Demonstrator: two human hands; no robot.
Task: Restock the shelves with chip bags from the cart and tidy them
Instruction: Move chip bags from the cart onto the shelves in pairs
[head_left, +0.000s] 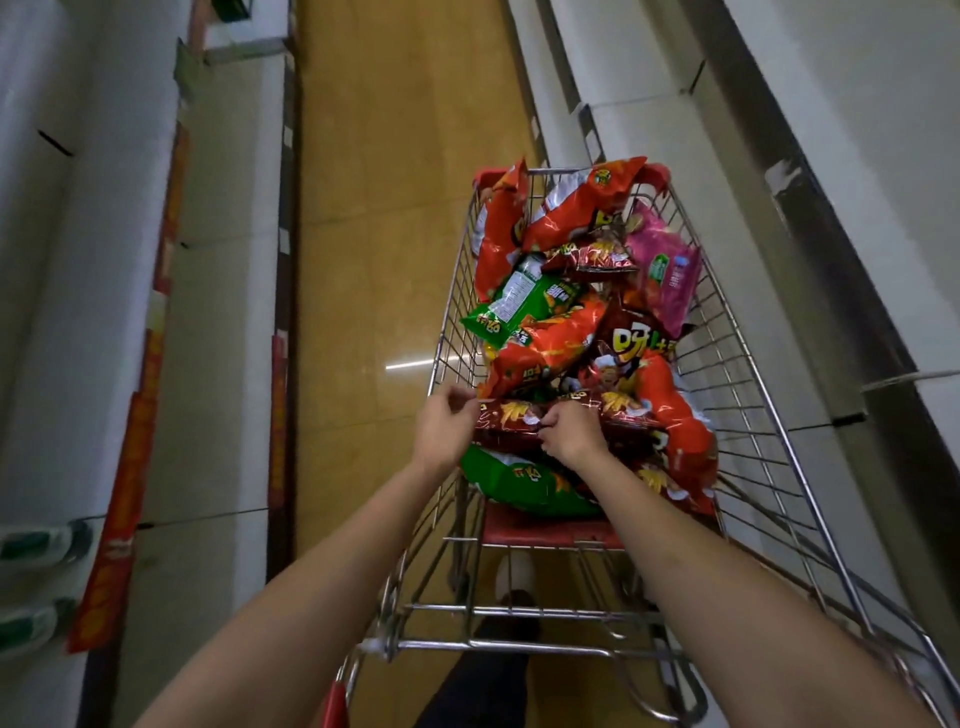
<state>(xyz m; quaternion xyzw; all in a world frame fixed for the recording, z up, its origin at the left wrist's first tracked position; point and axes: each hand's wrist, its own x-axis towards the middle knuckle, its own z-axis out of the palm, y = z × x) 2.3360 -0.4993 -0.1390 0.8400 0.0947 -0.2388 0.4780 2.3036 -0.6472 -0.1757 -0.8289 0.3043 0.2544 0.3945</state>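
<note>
Both hands were on one dark red chip bag (514, 423) lying crosswise atop the pile in the wire cart (737, 395). Left hand (445, 427) pinched its left end; right hand (570, 430) gripped its middle, fingers curled over the top. Beneath it lay a green bag (519, 480) (partly hidden). Orange, green and pink bags filled the cart beyond. White shelves (228, 291) flanked the aisle.

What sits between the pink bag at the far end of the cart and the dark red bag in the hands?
In the head view, a dark red chip bag with large yellow lettering lies between the pink bag and the held dark red bag.
</note>
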